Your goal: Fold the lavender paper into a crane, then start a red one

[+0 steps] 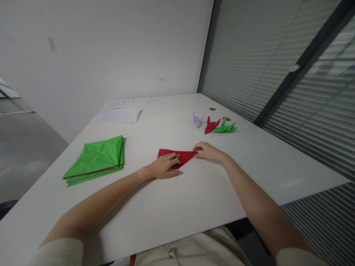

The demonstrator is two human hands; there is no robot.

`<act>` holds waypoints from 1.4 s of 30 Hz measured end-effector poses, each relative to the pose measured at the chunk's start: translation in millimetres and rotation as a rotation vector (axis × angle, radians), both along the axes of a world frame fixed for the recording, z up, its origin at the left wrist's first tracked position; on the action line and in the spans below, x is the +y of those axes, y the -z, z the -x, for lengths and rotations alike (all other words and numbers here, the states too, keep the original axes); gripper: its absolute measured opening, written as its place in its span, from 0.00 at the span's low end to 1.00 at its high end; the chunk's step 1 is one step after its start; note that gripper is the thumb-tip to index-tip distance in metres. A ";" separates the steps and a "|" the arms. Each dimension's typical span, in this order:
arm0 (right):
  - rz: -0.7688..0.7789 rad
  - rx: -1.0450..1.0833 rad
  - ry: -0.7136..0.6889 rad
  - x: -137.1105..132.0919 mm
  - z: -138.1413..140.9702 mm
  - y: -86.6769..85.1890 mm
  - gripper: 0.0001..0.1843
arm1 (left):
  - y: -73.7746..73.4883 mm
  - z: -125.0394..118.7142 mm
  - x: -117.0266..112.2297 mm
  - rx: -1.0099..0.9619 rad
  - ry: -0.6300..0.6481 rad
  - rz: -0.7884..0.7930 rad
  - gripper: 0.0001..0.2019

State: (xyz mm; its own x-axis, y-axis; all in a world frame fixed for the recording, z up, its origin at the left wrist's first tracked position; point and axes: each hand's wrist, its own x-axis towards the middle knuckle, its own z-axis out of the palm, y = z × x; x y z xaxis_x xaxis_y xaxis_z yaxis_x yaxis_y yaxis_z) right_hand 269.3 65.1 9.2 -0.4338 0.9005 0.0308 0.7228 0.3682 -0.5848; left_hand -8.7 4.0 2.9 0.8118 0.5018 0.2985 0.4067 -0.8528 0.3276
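A folded red sheet of origami paper (pixel 186 157) lies on the white table (pixel 166 207), narrowing to a point at its right end. My left hand (pixel 165 166) rests flat over its left and middle part, fingers stretched out and pressing on it. At the right tip, my right hand (pixel 203 150) pinches the paper between thumb and fingers. Part of the red paper is hidden under my left hand.
A stack of creased green and red paper sheets (pixel 101 157) lies to the left. Beyond my right hand sit folded paper cranes: a lilac one (pixel 198 120), a red one (pixel 212 125) and a green one (pixel 225 127). Printed papers (pixel 118 115) lie near the wall.
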 end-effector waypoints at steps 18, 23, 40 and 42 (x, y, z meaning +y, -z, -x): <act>-0.139 0.286 -0.149 -27.6 31.7 -32.4 0.10 | -13.3 -6.7 -5.5 -0.112 -0.293 -0.026 0.14; -0.318 0.605 -0.053 -38.6 46.7 -43.6 0.12 | -30.0 -10.3 -6.4 -0.379 -0.325 0.230 0.11; -0.177 0.887 0.053 -73.8 77.9 -56.2 0.14 | -53.1 -31.9 -34.4 -0.645 -0.288 0.821 0.23; -0.174 0.889 0.054 -77.3 78.7 -60.0 0.14 | -56.3 -34.1 -38.1 -0.689 -0.281 0.882 0.23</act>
State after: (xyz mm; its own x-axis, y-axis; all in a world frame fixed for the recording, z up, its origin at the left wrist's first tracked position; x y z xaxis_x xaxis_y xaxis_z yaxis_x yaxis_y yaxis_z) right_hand 190.6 -12.2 69.2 -0.1420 0.8702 0.4718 0.0500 0.4823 -0.8746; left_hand 25.4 -34.1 59.2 0.4395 0.8937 0.0904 0.0491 -0.1244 0.9910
